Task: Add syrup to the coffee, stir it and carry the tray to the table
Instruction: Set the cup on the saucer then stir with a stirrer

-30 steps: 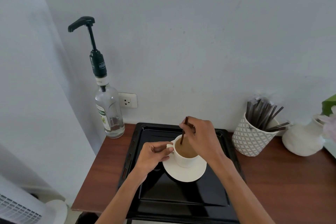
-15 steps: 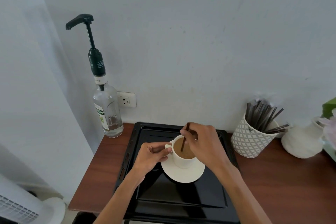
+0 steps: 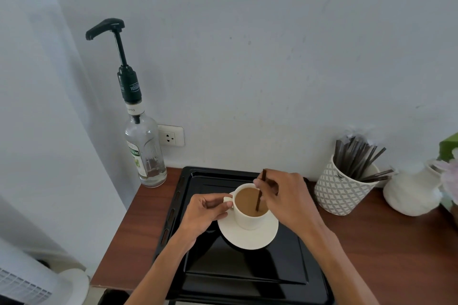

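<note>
A white cup of milky coffee (image 3: 249, 215) stands on a white saucer (image 3: 250, 238) in a black tray (image 3: 243, 272) on the wooden counter. My left hand (image 3: 207, 212) pinches the cup's handle. My right hand (image 3: 285, 199) holds a dark stir stick (image 3: 260, 190) upright, its lower end dipped in the coffee at the cup's right side. The clear syrup bottle (image 3: 146, 151) with a dark pump stands to the left of the tray, against the wall.
A patterned white pot (image 3: 339, 193) full of dark stir sticks stands right of the tray, with a white jug (image 3: 411, 190) and pink flowers (image 3: 451, 176) beyond it. A wall socket (image 3: 171, 135) sits behind the bottle. The counter's left edge drops off toward a white fan (image 3: 37, 282).
The stick has moved within the cup, from the left side toward the right, with my right hand following. My left hand stays on the handle. The view has shifted slightly.
</note>
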`<action>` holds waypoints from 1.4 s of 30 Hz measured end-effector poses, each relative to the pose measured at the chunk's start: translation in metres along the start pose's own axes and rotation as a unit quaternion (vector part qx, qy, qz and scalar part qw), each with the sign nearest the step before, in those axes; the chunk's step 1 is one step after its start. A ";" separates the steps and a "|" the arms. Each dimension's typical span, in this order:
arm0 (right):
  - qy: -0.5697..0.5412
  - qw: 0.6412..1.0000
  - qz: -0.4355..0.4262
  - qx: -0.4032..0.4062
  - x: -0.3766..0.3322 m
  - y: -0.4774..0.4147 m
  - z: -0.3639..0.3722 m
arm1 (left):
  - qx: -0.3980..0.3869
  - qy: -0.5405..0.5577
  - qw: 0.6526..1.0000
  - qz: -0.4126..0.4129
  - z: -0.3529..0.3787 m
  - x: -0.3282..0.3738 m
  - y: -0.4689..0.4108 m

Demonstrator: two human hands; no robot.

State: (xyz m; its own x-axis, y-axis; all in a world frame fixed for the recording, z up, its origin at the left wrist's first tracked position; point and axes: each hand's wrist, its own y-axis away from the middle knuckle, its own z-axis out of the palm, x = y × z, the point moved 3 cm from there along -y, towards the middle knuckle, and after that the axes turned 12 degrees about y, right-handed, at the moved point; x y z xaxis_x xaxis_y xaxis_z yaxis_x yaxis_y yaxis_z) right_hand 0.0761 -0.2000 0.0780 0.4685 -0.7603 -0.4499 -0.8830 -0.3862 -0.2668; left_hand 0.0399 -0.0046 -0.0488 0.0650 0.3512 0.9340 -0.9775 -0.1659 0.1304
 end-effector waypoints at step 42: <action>-0.124 0.992 0.024 0.029 0.003 -0.006 0.010 | -0.011 0.001 1.000 0.004 -0.002 0.000 0.000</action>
State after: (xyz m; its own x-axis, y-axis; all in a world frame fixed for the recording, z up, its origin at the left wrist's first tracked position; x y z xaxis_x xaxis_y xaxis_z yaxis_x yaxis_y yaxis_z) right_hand 0.0828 -0.1950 0.0696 0.4250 -0.6220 -0.6576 -0.9046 -0.3172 -0.2846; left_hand 0.0400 -0.0032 -0.0498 0.0566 0.3521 0.9343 -0.9820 -0.1490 0.1156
